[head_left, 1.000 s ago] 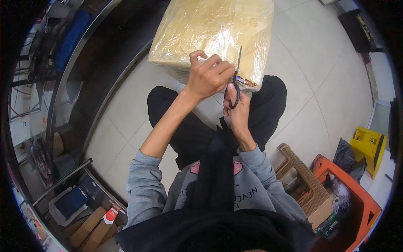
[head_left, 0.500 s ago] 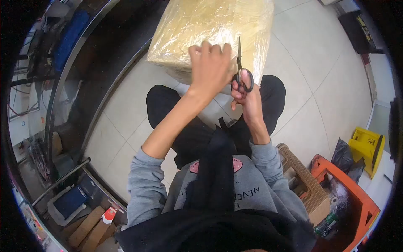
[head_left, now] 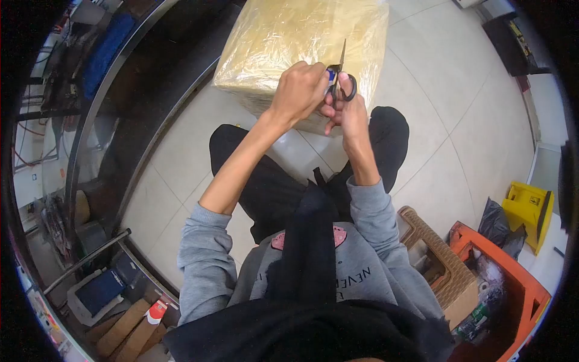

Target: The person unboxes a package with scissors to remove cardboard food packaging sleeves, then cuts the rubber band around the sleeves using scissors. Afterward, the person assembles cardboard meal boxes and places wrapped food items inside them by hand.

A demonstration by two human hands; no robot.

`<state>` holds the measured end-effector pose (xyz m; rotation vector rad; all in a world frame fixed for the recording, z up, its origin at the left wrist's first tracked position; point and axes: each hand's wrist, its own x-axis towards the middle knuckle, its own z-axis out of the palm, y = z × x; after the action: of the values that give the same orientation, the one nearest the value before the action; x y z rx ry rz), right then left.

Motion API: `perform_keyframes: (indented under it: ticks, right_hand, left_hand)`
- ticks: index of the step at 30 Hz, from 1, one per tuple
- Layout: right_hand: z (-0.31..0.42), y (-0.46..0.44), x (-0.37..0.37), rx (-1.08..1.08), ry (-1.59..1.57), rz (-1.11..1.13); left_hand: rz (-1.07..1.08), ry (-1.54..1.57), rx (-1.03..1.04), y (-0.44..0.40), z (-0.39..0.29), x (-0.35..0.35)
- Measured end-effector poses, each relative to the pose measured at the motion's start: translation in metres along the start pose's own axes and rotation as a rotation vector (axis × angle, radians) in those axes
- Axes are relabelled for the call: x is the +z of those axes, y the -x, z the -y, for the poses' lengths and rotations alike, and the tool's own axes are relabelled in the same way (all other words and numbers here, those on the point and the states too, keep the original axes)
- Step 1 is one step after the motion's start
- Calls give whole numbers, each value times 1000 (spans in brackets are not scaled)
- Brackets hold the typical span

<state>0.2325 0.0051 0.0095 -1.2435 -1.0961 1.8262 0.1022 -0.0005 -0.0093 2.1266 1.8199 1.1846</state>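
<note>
A large yellowish box (head_left: 289, 36) wrapped in shiny clear plastic stands on the floor between my knees. My right hand (head_left: 347, 111) holds black-handled scissors (head_left: 349, 88), their blades pointing away from me over the near right part of the box. Just left of it, my left hand (head_left: 300, 90) is closed in a pinch at the box's near edge. Its fingertips are hidden, so what they grip cannot be made out. A small blue and white item (head_left: 331, 75) shows between the two hands.
A dark glass-fronted cabinet (head_left: 139, 72) runs along the left. At the lower right are a brown woven-plastic stool (head_left: 443, 265), an orange stool-like frame (head_left: 512, 265) with plastic waste in it, a black bag (head_left: 496, 224) and a yellow object (head_left: 531, 211). Cardboard pieces (head_left: 129, 326) lie lower left.
Both hands have moved farther up over the box. The right hand carries the scissors away from me, and the left fingers have curled in. A blue and white item now shows between them.
</note>
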Motion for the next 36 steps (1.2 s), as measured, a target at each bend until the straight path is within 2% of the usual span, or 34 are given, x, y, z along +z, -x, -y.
perform_keyframes:
  ticks: [3, 5, 10, 12, 13, 15, 17, 18, 19, 20, 21, 23, 25, 27, 28, 30, 34, 36]
  right_hand:
    - [12, 4, -21, 107, -16, 139]
    - [19, 5, -48, 227, 14, 257]
    - [45, 32, -87, 260, 114, 409]
    - [54, 41, -91, 70, 311, 228]
    - [52, 35, -91, 74, 307, 227]
    - [49, 9, -87, -324, 669, -135]
    - [45, -19, -63, -518, 674, -215]
    - [41, -36, -55, -687, 784, -176]
    - [41, -45, -42, -859, 890, -132]
    - [43, -48, -30, -799, 908, -70]
    - [41, -54, -27, -804, 900, -63]
    - [38, -69, -23, -877, 984, -31]
    - [42, -73, -24, -973, 1019, 4]
    - [41, -74, -27, -1097, 1116, 91]
    - [40, -74, -27, -1094, 1118, 97]
    - [39, -74, -25, -934, 1116, 112]
    - [33, -81, -29, -1032, 1047, 165]
    - [35, -92, -33, -889, 804, 56]
  left_hand:
    - [-82, 127, -43, 6, -1, -3]
    - [-113, 232, -162, 8, -1, -4]
    - [-105, 326, -254, 7, 1, -3]
    - [-93, 332, -279, 5, 1, -5]
    - [-33, 264, -275, 2, 0, -6]
    - [32, 200, -259, -6, -8, -7]
    - [163, -279, -241, -10, -21, -10]
    - [166, -284, -237, -11, -24, -9]
    - [69, -396, -190, -12, -25, -9]
    - [-30, -509, -144, -12, -26, -10]
    - [-33, -520, -146, -11, -24, -10]
    - [161, -341, -188, -10, -15, -4]
    - [106, -244, -181, -7, -5, -5]
    - [67, -21, -212, -4, 1, -5]
    - [67, -19, -219, -1, 2, -4]
    - [16, 75, -238, 2, 4, -3]
    - [-78, 164, -225, 4, 6, 0]
    - [-169, 144, -120, 5, 7, 1]
